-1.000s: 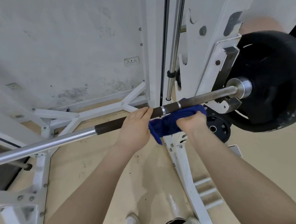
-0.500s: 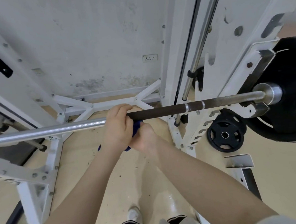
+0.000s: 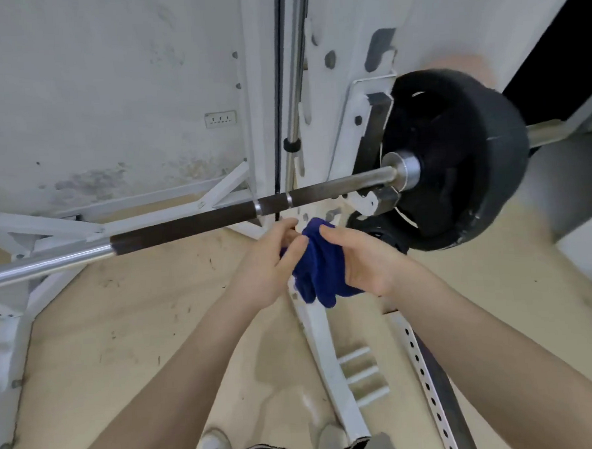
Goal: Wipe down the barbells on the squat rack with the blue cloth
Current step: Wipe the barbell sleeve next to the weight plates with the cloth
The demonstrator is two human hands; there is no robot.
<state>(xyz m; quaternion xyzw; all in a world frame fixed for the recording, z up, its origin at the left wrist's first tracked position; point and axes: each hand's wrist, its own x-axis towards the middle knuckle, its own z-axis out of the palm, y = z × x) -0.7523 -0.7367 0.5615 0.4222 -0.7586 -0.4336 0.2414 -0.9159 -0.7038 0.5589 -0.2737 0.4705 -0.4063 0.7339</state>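
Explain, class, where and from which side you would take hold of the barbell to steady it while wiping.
Probably grip the dark knurled section of the barbell, coming from above and curling the fingers over the top. It lies horizontal on the squat rack, with the weight plate blocking its right end. Both the left hand and right hand currently hold the blue cloth below it.

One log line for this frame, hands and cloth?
left hand: on cloth | right hand: gripping cloth | cloth: off bar, below it

A wall socket (image 3: 220, 119) sits on the stained white wall (image 3: 92, 97), well above and left of the fingers. Scuffed tan flooring (image 3: 138, 318) spreads beneath them. White shoes (image 3: 215, 448) show at the bottom edge, far below them.
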